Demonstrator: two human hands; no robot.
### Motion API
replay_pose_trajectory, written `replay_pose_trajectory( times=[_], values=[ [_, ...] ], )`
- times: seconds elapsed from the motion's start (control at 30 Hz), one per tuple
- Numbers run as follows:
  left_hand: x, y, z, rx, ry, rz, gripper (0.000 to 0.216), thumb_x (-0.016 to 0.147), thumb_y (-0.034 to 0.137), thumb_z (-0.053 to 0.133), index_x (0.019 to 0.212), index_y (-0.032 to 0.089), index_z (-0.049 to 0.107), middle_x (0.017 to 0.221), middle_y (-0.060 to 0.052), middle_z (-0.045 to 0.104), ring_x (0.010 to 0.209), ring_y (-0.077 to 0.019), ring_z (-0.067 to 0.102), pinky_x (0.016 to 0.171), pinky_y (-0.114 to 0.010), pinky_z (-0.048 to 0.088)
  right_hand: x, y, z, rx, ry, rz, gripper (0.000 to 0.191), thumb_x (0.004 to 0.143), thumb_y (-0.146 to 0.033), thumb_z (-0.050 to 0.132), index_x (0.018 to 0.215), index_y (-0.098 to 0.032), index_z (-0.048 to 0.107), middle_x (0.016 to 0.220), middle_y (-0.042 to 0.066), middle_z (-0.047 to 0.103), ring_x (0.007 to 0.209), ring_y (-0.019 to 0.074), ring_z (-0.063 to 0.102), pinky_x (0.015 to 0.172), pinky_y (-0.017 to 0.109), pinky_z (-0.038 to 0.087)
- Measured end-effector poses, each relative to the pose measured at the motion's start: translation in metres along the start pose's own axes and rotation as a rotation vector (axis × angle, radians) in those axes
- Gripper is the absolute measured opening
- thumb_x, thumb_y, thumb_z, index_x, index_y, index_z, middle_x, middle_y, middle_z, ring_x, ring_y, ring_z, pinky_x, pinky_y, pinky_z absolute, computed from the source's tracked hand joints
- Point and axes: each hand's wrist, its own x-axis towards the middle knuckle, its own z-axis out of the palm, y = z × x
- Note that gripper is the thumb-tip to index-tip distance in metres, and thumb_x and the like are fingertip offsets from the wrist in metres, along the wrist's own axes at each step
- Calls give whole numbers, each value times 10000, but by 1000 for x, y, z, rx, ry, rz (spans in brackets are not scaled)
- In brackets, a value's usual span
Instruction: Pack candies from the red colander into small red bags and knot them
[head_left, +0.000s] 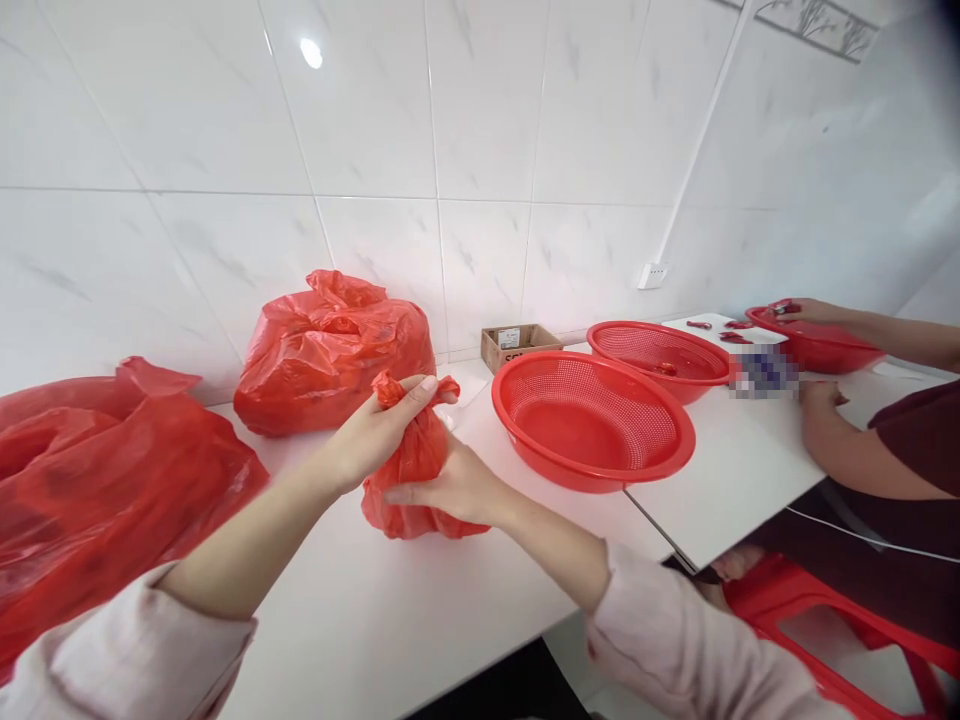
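Observation:
A small red plastic bag point(420, 450), gathered at its neck, stands on the white table in front of me. My left hand point(394, 415) is closed around the bag's twisted top, with the thumb along it. Lower down, my right hand point(450, 490) grips the side of the same bag, its thumb pressed across the front. What the bag holds is hidden by the plastic. Just behind it sits a larger, full red plastic bag point(337, 350). To the right is a red perforated basin point(592, 475), apart from my hands.
Another big red bag point(127, 480) lies at the left. A small cardboard box point(517, 345) and a second red basin point(660, 340) stand near the wall. At the right, a co-worker's hand point(802, 310) holds a small item over a further basin point(825, 345).

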Motion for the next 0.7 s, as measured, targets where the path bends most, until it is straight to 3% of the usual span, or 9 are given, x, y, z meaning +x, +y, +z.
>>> replay_pose_trajectory(
  times=[0.1, 0.23, 0.3, 0.4, 0.5, 0.57, 0.7],
  values=[
    [-2, 1, -2, 96, 32, -6, 397, 892, 577, 522, 986, 251, 728, 1145, -56, 705, 1206, -279, 568, 1076, -434, 416, 20, 24, 14, -67, -57, -15, 253, 757, -414, 757, 927, -252, 663, 906, 35, 690, 879, 259, 658, 715, 394, 533],
    [-6, 1, -13, 185, -20, 29, 409, 901, 574, 506, 1003, 254, 741, 1150, -59, 715, 1205, -283, 581, 1084, -449, 412, 31, 47, 13, -143, -93, -24, 211, 790, -383, 708, 693, -220, 613, 683, 4, 608, 692, 205, 598, 601, 340, 478],
    [-8, 1, -19, 212, -56, 31, 428, 906, 586, 483, 997, 259, 745, 1150, -63, 712, 1201, -291, 580, 1026, -433, 461, 26, 51, 6, -147, -136, -27, 207, 770, -382, 731, 711, -209, 633, 689, 1, 616, 691, 199, 597, 609, 333, 481],
    [-8, 1, -26, 187, -111, -87, 465, 908, 612, 449, 1023, 257, 727, 1077, -72, 720, 1088, -282, 631, 813, -360, 551, 16, 48, -7, -6, -161, -98, 340, 752, -398, 766, 1032, -227, 677, 945, 32, 682, 893, 227, 639, 774, 364, 520],
    [-7, -1, -27, 102, -126, -183, 439, 888, 617, 486, 1016, 243, 679, 1008, -55, 702, 955, -229, 647, 650, -269, 536, 14, 35, -18, 252, -24, -255, 554, 860, -412, 671, 1366, -272, 494, 1103, 46, 655, 1080, 212, 617, 969, 404, 472],
    [-5, -4, -26, 42, -137, -208, 412, 866, 612, 534, 966, 226, 635, 910, -31, 669, 816, -178, 634, 604, -244, 522, 18, 24, -24, 318, 48, -302, 493, 903, -389, 619, 1362, -256, 498, 1001, 33, 666, 1011, 185, 645, 964, 397, 482],
    [-3, -8, -20, -30, -206, -232, 421, 881, 626, 500, 875, 206, 538, 567, 66, 491, 436, -81, 439, 513, -246, 470, 26, -2, -36, 219, 129, -306, 180, 877, -335, 647, 979, -188, 655, 843, 19, 678, 809, 152, 658, 813, 326, 534]
  ],
)
